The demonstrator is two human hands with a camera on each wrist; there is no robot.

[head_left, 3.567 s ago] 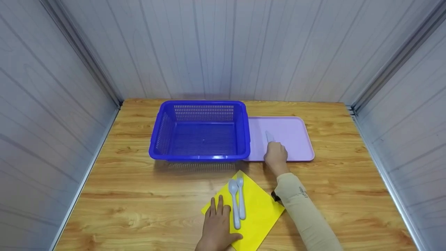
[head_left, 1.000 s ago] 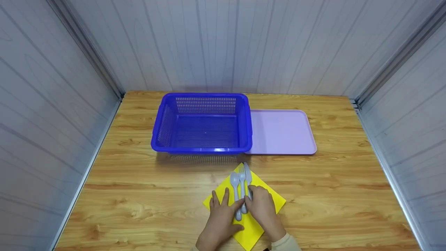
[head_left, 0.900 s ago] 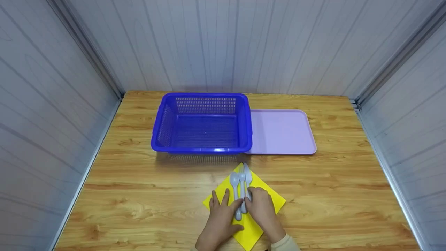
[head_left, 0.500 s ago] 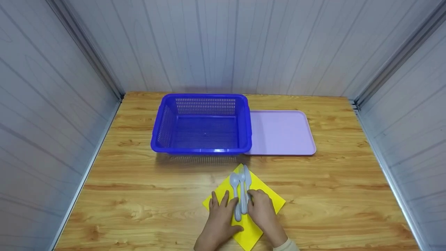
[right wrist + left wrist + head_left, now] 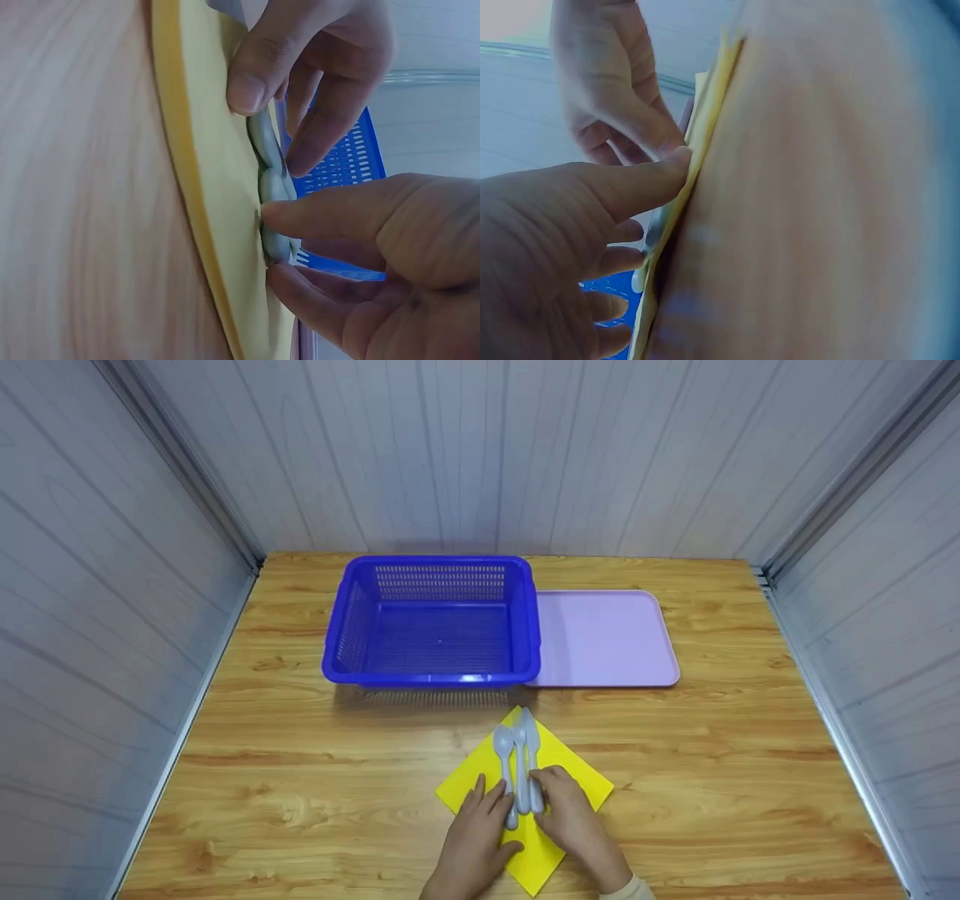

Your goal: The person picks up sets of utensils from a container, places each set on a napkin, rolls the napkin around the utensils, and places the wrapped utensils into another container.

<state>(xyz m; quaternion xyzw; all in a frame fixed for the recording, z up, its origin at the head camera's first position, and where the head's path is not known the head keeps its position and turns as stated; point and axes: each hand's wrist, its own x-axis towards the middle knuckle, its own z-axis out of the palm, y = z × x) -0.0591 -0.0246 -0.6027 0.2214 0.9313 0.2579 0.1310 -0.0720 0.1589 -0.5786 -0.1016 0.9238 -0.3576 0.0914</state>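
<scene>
A yellow napkin (image 5: 574,780) lies cornerwise on the table, with its thick edge (image 5: 184,112) showing in the right wrist view. On it, side by side, are a grey plastic spoon (image 5: 503,742), a fork (image 5: 521,772) and a knife (image 5: 532,731). My left hand (image 5: 472,836) rests at the napkin's left, its fairly straight fingers touching the spoon handle and its thumb spread on the napkin. My right hand (image 5: 574,817) pinches the knife handle between thumb and fingers. In the right wrist view, that thumb (image 5: 322,214) and a finger lie either side of a handle end.
Behind the napkin stands a blue plastic basket (image 5: 431,681) with perforated walls. A pink tray (image 5: 607,637) adjoins it on the right, its left side hidden by the basket. Pale panel walls enclose the wooden table (image 5: 300,780) at back and both sides.
My right hand has brought the knife from the pink tray to the napkin, to the right of the fork. My left fingers have drawn together and shifted onto the spoon handle.
</scene>
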